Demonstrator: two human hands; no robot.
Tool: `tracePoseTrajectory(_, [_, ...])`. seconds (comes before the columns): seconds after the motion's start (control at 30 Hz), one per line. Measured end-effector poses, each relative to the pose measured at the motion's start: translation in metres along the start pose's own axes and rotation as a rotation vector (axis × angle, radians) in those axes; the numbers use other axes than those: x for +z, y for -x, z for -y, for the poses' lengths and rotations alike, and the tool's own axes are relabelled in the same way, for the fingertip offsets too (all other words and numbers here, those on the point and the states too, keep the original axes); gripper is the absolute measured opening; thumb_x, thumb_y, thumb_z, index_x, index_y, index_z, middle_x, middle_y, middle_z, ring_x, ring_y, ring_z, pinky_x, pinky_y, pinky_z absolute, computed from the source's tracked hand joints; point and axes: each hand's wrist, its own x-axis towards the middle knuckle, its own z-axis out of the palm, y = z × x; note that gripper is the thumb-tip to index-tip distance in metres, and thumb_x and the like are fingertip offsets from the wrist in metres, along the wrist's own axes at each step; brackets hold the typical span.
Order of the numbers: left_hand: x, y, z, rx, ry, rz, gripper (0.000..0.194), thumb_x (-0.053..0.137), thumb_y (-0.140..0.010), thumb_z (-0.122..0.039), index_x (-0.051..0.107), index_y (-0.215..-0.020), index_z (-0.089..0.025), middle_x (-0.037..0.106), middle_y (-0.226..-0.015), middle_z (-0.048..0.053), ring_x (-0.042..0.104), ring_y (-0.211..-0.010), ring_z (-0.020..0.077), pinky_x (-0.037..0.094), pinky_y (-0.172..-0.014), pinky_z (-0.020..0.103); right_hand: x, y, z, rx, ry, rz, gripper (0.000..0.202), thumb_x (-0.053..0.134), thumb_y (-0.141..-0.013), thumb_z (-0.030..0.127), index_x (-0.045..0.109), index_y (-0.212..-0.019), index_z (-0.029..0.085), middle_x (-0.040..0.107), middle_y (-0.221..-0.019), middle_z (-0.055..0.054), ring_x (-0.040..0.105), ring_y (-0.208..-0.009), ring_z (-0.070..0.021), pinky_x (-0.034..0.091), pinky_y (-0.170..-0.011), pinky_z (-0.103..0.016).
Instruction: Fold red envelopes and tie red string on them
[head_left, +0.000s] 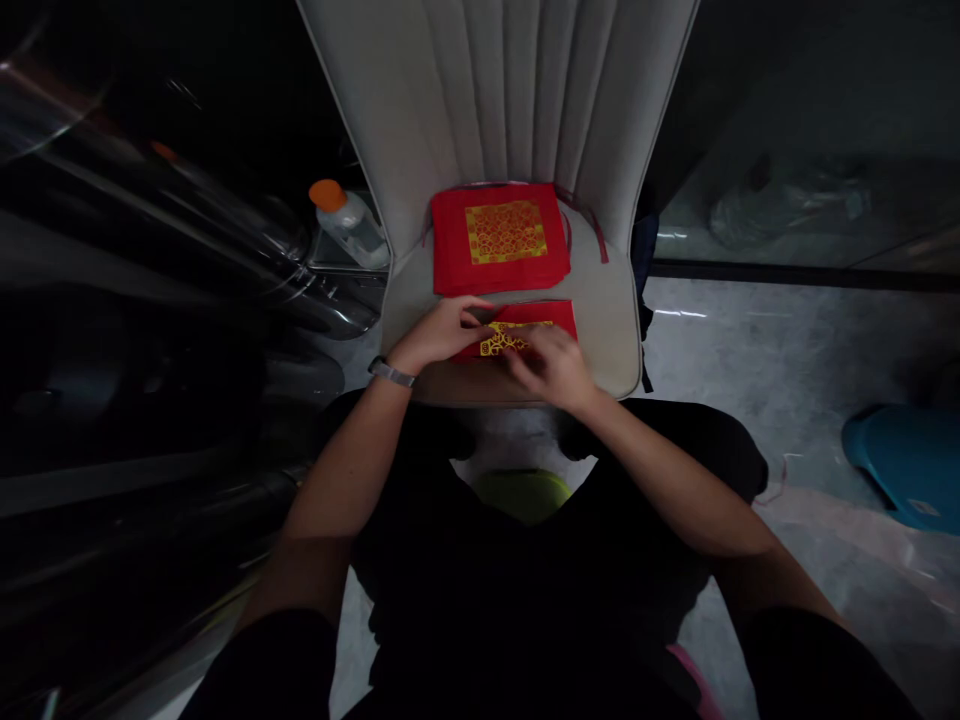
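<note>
On the seat of a grey chair (pixel 608 330) lies a stack of red pieces (pixel 450 240) with a gold pattern on top. In front of it, nearer to me, is a smaller red piece (pixel 564 312) with a similar gold pattern. My left hand (pixel 448 328) rests over its left side, thumb and fingers apart. My right hand (pixel 551 362) is bent over its right side, with the fingertips on or just above the pattern. Whether the right fingers pinch anything is too small to tell. Dark red ribbons hang beside the stack.
A clear bottle with an orange cap (pixel 328 195) stands left of the chair, near shiny dark cylinders (pixel 247 240). A blue plastic object (pixel 911 465) is on the floor at the right. Something green (pixel 523 492) shows below the seat, between my legs.
</note>
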Motion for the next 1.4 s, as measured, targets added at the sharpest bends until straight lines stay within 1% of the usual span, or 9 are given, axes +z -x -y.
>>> tracePoseTrajectory(0.13, [0.002,0.014,0.005,0.121,-0.333,-0.069,0.037,0.081,-0.091,-0.026,0.072,-0.126,-0.020,0.072,-0.095,0.004,0.068,-0.085,0.0210,0.054,-0.081,0.034,-0.031,-0.014,-0.047,0.379,0.284,-0.052,0.052,0.069,-0.100,0.049,0.071,-0.140,0.015,0.069,-0.132,-0.022,0.067,-0.126,-0.0420,0.050,-0.116,-0.065])
tracePoseTrajectory(0.3, [0.010,0.027,0.003,0.262,-0.406,-0.047,0.048,0.068,-0.096,-0.011,0.065,-0.142,-0.022,0.069,-0.118,0.006,0.068,-0.104,0.0215,0.055,-0.101,0.037,-0.038,-0.015,-0.086,0.469,0.253,-0.016,0.060,0.082,-0.087,0.060,0.076,-0.132,0.020,0.063,-0.122,-0.016,0.065,-0.121,-0.0392,0.053,-0.114,-0.059])
tracePoseTrajectory(0.43, [0.015,0.030,0.000,0.231,-0.401,-0.038,0.040,0.068,-0.100,-0.016,0.068,-0.139,-0.022,0.071,-0.114,0.006,0.068,-0.100,0.0207,0.055,-0.101,0.037,-0.032,-0.013,-0.091,0.437,0.196,-0.073,0.057,0.085,-0.083,0.055,0.075,-0.127,0.020,0.063,-0.115,-0.013,0.065,-0.112,-0.0361,0.055,-0.109,-0.057])
tracePoseTrajectory(0.6, [0.032,0.018,0.002,0.162,-0.323,-0.321,0.031,0.079,-0.099,-0.038,0.069,-0.122,-0.019,0.070,-0.112,0.007,0.066,-0.098,0.0221,0.055,-0.094,0.036,-0.030,-0.016,-0.083,0.378,0.094,-0.156,0.030,0.077,-0.086,0.038,0.072,-0.111,0.023,0.067,-0.105,-0.008,0.066,-0.094,-0.0276,0.059,-0.096,-0.047])
tracePoseTrajectory(0.97, [0.029,0.003,0.020,0.111,-0.158,-0.203,0.033,0.076,-0.094,-0.020,0.071,-0.127,-0.020,0.067,-0.102,0.003,0.064,-0.091,0.0184,0.053,-0.088,0.033,-0.027,-0.022,-0.085,0.597,-0.159,-0.131,0.020,0.081,-0.081,0.035,0.069,-0.091,0.022,0.071,-0.082,-0.003,0.065,-0.073,-0.0212,0.056,-0.071,-0.037])
tracePoseTrajectory(1.07, [0.030,0.010,0.016,0.165,-0.181,-0.197,0.045,0.072,-0.099,-0.024,0.064,-0.143,-0.021,0.067,-0.118,0.007,0.066,-0.102,0.0195,0.054,-0.097,0.035,-0.032,-0.021,-0.077,0.503,0.011,-0.142,0.025,0.076,-0.087,0.031,0.074,-0.110,0.021,0.077,-0.099,-0.009,0.071,-0.090,-0.0283,0.060,-0.086,-0.046])
tracePoseTrajectory(1.2, [0.034,0.026,0.003,0.242,-0.248,-0.221,0.049,0.074,-0.101,-0.038,0.064,-0.146,-0.020,0.064,-0.137,0.012,0.064,-0.127,0.0251,0.049,-0.117,0.041,-0.033,-0.029,-0.054,0.180,0.264,-0.088,0.049,0.061,-0.096,0.019,0.068,-0.144,0.022,0.069,-0.147,-0.016,0.061,-0.136,-0.0394,0.046,-0.116,-0.064])
tracePoseTrajectory(1.33, [0.036,0.046,-0.020,0.274,-0.342,-0.323,0.035,0.074,-0.101,-0.044,0.078,-0.125,-0.019,0.070,-0.134,0.013,0.061,-0.131,0.0308,0.043,-0.123,0.049,-0.024,-0.045,-0.044,0.067,0.112,0.110,0.051,0.056,-0.094,0.011,0.070,-0.143,0.018,0.073,-0.141,-0.015,0.066,-0.132,-0.0344,0.051,-0.117,-0.055])
tracePoseTrajectory(1.4, [0.035,0.051,-0.029,0.307,-0.218,-0.287,0.033,0.061,-0.108,-0.045,0.078,-0.123,-0.020,0.076,-0.124,0.011,0.065,-0.125,0.0287,0.046,-0.119,0.047,-0.020,-0.050,-0.048,0.090,0.043,0.182,0.063,0.064,-0.086,0.010,0.066,-0.148,0.018,0.073,-0.142,-0.015,0.068,-0.130,-0.0332,0.054,-0.115,-0.051])
